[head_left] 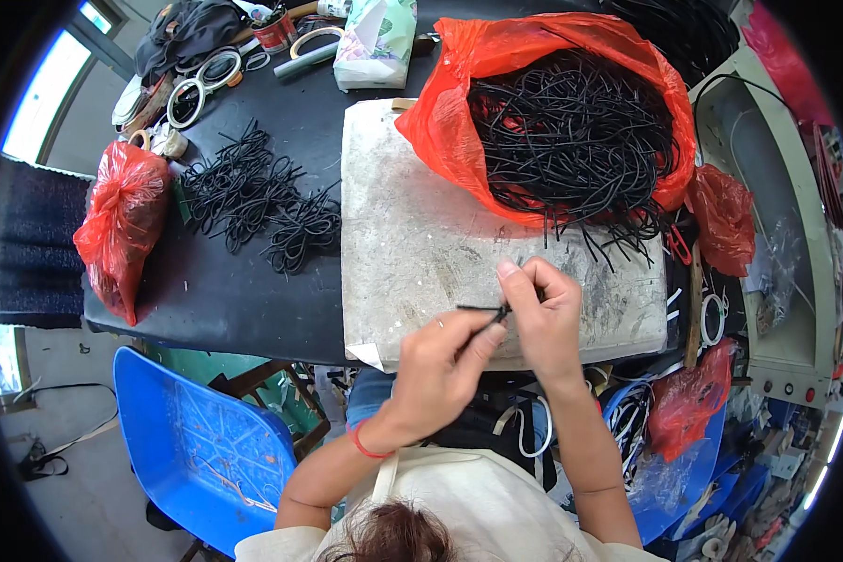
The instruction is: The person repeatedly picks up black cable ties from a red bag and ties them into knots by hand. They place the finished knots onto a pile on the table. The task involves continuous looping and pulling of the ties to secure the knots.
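My left hand (443, 368) and my right hand (545, 314) meet over the front edge of a worn, pale work board (412, 244). Between them is a short piece of black cord (482, 308), pinched by the fingers of both; one end sticks out to the left. Part of the cord is hidden by my fingertips. Just beyond my hands, an open red plastic bag (440, 103) spills over with a tangle of loose black cords (571, 131). Bundled black cords (244, 187) lie in a heap on the dark table to the left.
A tied red bag (122, 229) stands at the table's left edge. Tape rolls (186, 101) and a tissue pack (377, 42) sit at the back. A blue plastic chair (197, 440) is at the lower left. On the right stands a grey-green machine housing (820, 281).
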The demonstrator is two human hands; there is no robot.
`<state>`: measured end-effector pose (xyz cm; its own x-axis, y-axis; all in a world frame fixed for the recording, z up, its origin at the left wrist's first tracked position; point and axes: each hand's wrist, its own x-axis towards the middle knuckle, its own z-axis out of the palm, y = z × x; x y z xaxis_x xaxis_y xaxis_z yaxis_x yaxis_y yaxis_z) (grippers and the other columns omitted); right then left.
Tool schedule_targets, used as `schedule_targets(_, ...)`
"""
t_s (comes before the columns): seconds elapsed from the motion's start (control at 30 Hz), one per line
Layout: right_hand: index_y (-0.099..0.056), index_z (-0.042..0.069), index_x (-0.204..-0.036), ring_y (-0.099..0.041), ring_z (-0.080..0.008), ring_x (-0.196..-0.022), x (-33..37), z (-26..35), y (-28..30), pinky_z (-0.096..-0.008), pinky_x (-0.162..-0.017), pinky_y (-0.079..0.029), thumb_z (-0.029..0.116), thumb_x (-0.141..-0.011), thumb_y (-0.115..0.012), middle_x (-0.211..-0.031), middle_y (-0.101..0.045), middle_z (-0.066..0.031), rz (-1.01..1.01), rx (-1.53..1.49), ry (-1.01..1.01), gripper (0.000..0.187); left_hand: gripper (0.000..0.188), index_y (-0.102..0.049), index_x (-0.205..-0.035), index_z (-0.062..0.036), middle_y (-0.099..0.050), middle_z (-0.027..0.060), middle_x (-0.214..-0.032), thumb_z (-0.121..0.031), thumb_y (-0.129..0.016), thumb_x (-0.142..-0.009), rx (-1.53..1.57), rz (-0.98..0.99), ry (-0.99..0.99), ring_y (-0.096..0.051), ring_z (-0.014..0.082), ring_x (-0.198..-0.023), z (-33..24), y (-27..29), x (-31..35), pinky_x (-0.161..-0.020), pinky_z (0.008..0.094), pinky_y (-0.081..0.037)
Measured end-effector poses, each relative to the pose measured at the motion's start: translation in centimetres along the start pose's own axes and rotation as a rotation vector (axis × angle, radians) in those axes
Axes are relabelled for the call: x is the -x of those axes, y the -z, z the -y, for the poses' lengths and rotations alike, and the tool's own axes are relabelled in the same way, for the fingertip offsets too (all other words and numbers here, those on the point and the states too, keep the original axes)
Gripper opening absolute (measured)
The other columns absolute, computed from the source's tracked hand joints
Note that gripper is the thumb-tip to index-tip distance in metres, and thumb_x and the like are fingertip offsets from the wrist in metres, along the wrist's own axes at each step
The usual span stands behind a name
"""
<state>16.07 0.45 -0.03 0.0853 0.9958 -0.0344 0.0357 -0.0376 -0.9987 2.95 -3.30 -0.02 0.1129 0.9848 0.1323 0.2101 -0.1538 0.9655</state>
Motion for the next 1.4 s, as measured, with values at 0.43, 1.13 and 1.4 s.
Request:
schedule_targets(0.43, -0.06, -0.002, -0.089, -0.048, -0.0028, -0.068, 1.4, 2.1, 1.4, -0.0187, -0.061, -0.039, 0.005, -0.084, -0.06, -0.076, -0.055, 0.0021, 0.28, -0.1, -0.179, 0.008, 0.019, -0.063, -0.088, 0.0025, -0.06, 0.0023, -0.065, -0.016, -0.059, -0.087, 0.228, 0.045, 0.262, -0.052, 0.005, -0.06, 1.0, 1.8, -1.1, -0.054, 0.0204, -0.041)
schedule_targets(1.13, -0.059, -0.004, -0.092, -0.048, -0.0058, -0.073, 2.5, 1.6, 0.5, -0.0201, -0.064, -0.039, -0.001, -0.084, -0.055, -0.084, -0.052, -0.0031, 0.257, -0.079, -0.067, 0.009, 0.021, -0.063, -0.09, 0.0015, -0.06, 0.0027, -0.064, -0.019, -0.056, -0.089, 0.346, 0.006, 0.397, -0.055, 0.006, -0.06, -0.2, 1.3, -0.4, -0.054, 0.0211, -0.043)
schedule_targets(1.4, -0.057, -0.004, -0.098, -0.047, -0.0053, -0.074, 2.7, 1.1, 0.7, -0.0199, -0.065, -0.038, 0.002, -0.086, -0.054, -0.085, -0.052, -0.0006, 0.293, -0.152, -0.101, 0.013, 0.024, -0.062, -0.088, 0.0018, -0.056, 0.0003, -0.064, -0.02, -0.054, -0.09, 0.329, 0.091, 0.415, -0.05, 0.0043, -0.059, 0.0, 1.9, -1.1, -0.053, 0.0203, -0.041)
